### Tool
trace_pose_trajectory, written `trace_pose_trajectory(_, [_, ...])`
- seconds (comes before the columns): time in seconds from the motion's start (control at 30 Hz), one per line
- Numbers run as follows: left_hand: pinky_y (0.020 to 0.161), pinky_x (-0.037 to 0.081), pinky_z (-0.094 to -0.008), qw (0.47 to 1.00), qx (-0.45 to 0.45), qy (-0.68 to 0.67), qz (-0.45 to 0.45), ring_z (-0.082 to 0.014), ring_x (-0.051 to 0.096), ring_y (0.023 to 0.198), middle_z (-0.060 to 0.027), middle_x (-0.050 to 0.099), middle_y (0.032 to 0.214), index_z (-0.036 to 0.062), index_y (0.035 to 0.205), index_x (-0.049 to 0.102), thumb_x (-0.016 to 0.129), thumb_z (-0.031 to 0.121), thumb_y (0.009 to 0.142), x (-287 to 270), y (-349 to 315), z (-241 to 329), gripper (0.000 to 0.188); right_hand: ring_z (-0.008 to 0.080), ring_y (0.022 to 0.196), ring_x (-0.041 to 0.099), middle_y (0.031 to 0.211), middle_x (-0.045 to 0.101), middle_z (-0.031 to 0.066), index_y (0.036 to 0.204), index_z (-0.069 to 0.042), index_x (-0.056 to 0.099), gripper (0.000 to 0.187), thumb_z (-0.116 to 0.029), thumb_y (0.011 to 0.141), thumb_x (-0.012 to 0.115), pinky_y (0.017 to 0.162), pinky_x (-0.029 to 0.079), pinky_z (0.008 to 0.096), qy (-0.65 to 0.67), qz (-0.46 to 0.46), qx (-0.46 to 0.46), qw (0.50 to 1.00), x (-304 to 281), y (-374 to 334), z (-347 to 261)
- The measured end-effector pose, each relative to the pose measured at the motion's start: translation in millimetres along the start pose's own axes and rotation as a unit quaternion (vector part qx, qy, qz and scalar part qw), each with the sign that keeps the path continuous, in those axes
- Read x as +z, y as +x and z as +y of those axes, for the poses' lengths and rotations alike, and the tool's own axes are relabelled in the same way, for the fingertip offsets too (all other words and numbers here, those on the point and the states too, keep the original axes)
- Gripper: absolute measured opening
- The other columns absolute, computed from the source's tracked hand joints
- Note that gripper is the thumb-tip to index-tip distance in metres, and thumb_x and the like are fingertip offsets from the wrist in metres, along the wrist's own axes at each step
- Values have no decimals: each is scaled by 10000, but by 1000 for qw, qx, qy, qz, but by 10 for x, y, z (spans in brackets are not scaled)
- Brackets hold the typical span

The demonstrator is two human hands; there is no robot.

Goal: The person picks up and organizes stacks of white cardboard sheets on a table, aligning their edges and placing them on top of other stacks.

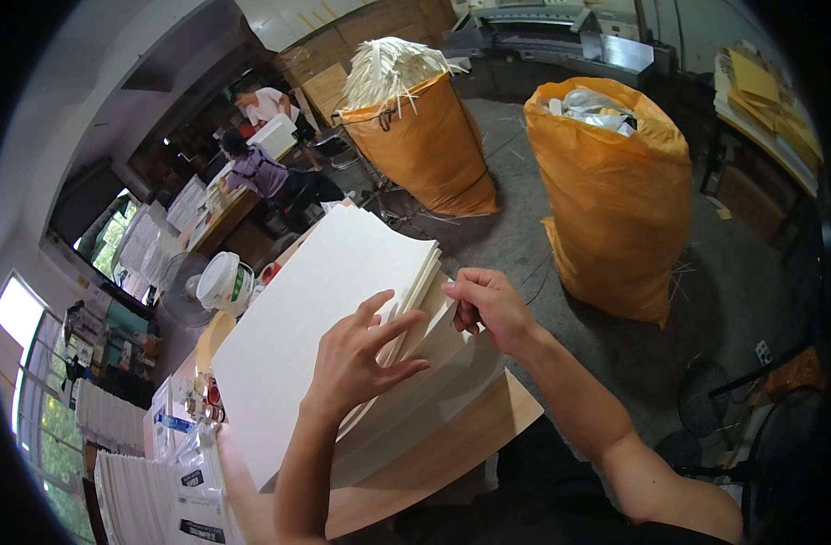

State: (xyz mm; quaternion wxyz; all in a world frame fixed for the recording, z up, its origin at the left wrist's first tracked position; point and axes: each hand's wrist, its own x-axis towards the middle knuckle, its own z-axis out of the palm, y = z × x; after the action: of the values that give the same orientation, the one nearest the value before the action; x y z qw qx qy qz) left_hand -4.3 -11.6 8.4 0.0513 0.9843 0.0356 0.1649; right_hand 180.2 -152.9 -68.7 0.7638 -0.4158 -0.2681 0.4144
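Observation:
A stack of large white paper sheets [297, 309] lies on a light wooden table [461, 436] in front of me. Several upper sheets are fanned apart and bend upward along the right edge. My left hand [356, 354] is over that edge with thumb and fingers spread, holding nothing. At the right side of the stack, my right hand [490, 307] is closed, thumb against forefinger, pinching the edge of a paper sheet [441, 313]. Its other fingers are curled.
Beyond the table stand two orange sacks, one heaped with paper strips [393, 73], the other sack [606, 200] holding plastic scraps. A white bucket [223, 282] and stacked paper bundles [138, 495] are on the left. Two people work at a far table [220, 222].

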Motion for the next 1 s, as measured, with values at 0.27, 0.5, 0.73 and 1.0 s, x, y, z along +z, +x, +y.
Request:
trace_pose_trajectory(0.27, [835, 601, -406, 1000, 3, -9, -25, -330, 742, 1040, -148, 595, 1444, 299, 1253, 742, 914, 343, 743, -85, 23, 3, 540, 88, 526, 562, 605, 574, 6, 746, -110, 559, 383, -326, 1058, 613, 454, 389, 242, -69, -13, -2, 998, -61, -32, -49])
trace_pose_trajectory(0.5, [868, 594, -430, 1000, 0, 17, 19, -372, 728, 986, -199, 544, 1501, 281, 1296, 713, 734, 113, 870, 14, -2, 95, 458, 107, 521, 577, 596, 595, 18, 754, -72, 584, 412, -351, 1057, 608, 470, 427, 261, -217, 49, -132, 966, -41, -60, 123])
trace_pose_trajectory(0.73, [866, 599, -425, 1000, 7, 30, 4, -357, 728, 995, -169, 571, 1471, 285, 1232, 724, 869, 219, 747, -16, -30, 95, 511, 143, 606, 649, 641, 609, 35, 751, -86, 592, 333, -248, 1039, 643, 556, 485, 275, 17, -29, -8, 999, -84, -3, 90])
trace_pose_trajectory(1.0, [860, 601, -421, 1000, 11, 9, 6, -333, 726, 1012, -113, 635, 1374, 298, 1226, 730, 950, 332, 665, -13, -14, 70, 603, 141, 609, 650, 648, 616, 39, 758, -92, 595, 344, -281, 1042, 646, 556, 482, 275, 2, -19, -10, 1000, -109, -44, 93])
